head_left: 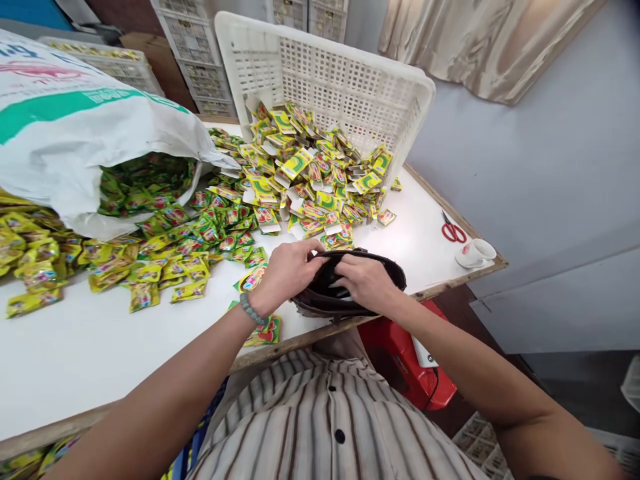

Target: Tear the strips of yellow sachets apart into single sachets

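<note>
A dark brown handbag [325, 308] rests at the front edge of the white table, its top pulled apart. My left hand [289, 270], with a beaded bracelet at the wrist, has its thumb and fingers closed on the bag's left rim. Inside the bag's mouth is my right hand [365, 280], its fingers curled together. Something pale shows below those fingers, but I cannot make out what they hold. Left of the bag, small yellow-green packets [270, 331] lie near my left wrist.
A white plastic crate [350, 60] lies tipped, spilling small yellow boxes [297, 163]. Left of it, a white sack [65, 133] spills green packets [210, 223], with yellow packets [145, 297] nearby. Red scissors [453, 231] and a white mug [475, 253] are at the right corner.
</note>
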